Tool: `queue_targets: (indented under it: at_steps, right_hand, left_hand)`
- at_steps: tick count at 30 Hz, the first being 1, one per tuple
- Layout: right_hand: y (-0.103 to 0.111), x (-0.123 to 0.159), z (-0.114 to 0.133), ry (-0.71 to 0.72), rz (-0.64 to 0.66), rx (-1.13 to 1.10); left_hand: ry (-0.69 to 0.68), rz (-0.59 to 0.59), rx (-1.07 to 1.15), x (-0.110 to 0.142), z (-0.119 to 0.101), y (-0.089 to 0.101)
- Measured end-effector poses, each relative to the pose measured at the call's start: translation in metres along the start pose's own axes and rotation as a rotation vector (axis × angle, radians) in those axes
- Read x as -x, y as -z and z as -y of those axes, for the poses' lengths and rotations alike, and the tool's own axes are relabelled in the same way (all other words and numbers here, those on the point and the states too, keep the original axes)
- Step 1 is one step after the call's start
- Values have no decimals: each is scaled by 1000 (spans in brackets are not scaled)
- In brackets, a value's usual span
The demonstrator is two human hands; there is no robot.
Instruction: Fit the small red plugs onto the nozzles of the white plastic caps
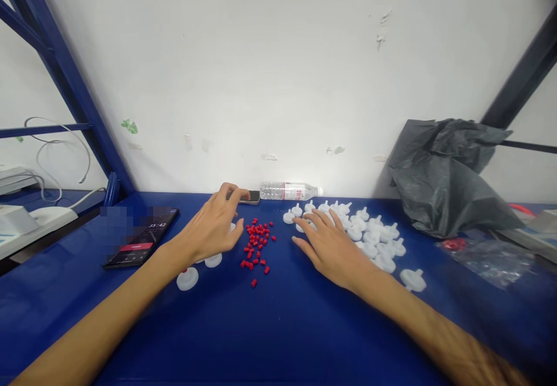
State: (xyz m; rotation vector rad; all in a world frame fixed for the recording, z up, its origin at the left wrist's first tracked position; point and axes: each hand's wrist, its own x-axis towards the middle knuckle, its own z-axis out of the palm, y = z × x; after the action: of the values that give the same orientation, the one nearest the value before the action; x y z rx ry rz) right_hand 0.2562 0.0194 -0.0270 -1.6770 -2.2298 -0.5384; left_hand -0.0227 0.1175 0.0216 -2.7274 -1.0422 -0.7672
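My left hand [214, 226] hovers left of a scatter of small red caps [257, 236], its thumb apart from the curved fingers and nothing visible in its grasp. Below and partly behind it lie a few white plastic discs [213, 260]; one nearer disc [187, 280] has a red piece at its edge. My right hand [333, 244] reaches with spread fingers over the near left side of a pile of white disc-shaped plastic parts with short stems [372, 236]. Its fingertips are close to these parts, and I cannot tell whether they touch.
A lit phone [141, 240] rests at the left of the blue table [278, 334]. Along the wall lie a second phone [252, 197] and a clear bottle [291, 191]. At right are a dark plastic bag [448, 171], a clear bag [491, 261] and one separate white part [413, 280].
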Motion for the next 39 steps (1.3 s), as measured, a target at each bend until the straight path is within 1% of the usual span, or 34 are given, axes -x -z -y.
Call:
queue_targets:
  at_steps: [2, 6, 8, 10, 13, 15, 17, 19, 22, 24, 27, 30, 34, 37, 39]
  right_hand:
    - [4, 0, 1, 7, -26, -10]
    - [9, 0, 4, 21, -3, -51]
    - [12, 0, 5, 21, 2, -81]
    - [13, 1, 5, 23, -25, -121]
    - [16, 2, 6, 20, -100, -168]
    - [17, 2, 6, 11, -141, -176]
    - [17, 1, 5, -5, -159, -160]
    - [15, 0, 2, -24, -147, -115]
    - [10, 0, -2, -59, -99, -34]
    - [7, 1, -3, -66, -48, -1]
    - [4, 2, -4, -38, 18, 10]
    - [4, 4, -2, -18, 36, -2]
    - [2, 4, -1, -11, 17, -14]
    - [-3, 4, -2, 12, -26, -12]
    - [-5, 3, -3, 37, -39, -18]
  left_hand:
    - [46, 0, 36, 0, 1, 1]
    - [50, -13, 67, 1, 0, 4]
    - [30, 2, 89, 1, -2, 5]
    - [-41, 30, 98, 1, -3, 5]
    - [-185, 88, 64, 1, -5, 4]
    - [-216, 145, 44, 1, -6, 3]
    - [-194, 208, 38, 2, -7, 2]
    - [-169, 269, 32, 3, -8, 2]
    - [-132, 353, 26, 4, -8, 0]
    - [-110, 382, 33, 5, -6, -2]
    - [-104, 392, 43, 5, -3, -6]
    - [-123, 402, 73, 5, -3, -9]
    - [-132, 390, 90, 5, -6, -9]
    - [-95, 372, 22, 5, -7, -5]
    - [-77, 334, -12, 3, -8, -2]
